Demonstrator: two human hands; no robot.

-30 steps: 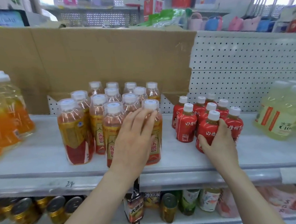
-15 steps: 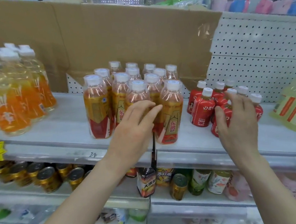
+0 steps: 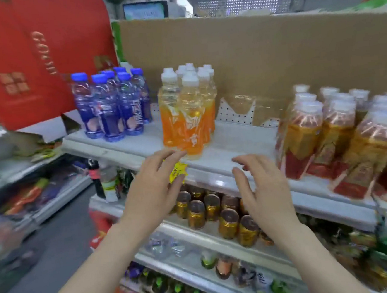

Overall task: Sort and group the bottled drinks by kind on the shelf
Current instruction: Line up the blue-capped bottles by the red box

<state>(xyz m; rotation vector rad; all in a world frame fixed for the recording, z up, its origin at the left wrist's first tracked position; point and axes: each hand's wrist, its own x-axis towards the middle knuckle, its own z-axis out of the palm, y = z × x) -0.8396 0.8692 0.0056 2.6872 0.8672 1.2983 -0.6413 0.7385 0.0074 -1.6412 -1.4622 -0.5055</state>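
Gold lettering on the red carton [image 3: 25, 56] starts "GO"; the rest is blurred, and the white characters on the bottle labels are unreadable. The left hand [image 3: 153, 185] has its fingers [image 3: 172, 154] spread and straight, tips just beside the front orange-drink bottles [image 3: 189, 113]; contact cannot be told. The right hand [image 3: 267, 191] is loosely spread and holds nothing. On the shelf [image 3: 234, 142] the blue-capped bottles [image 3: 110, 107], the orange ones and the amber bottles [image 3: 338, 137] stand upright in separate groups, caps up.

View swung left — blue-capped bottles [image 3: 110, 107] now in shot, small red bottles out of frame. Both let go: left hand [image 3: 153, 185] off the amber bottles [image 3: 328, 138], right hand [image 3: 265, 191] off the red — now open w/ nothing held, at the shelf [image 3: 223, 148] edge by the orange bottles [image 3: 185, 123].
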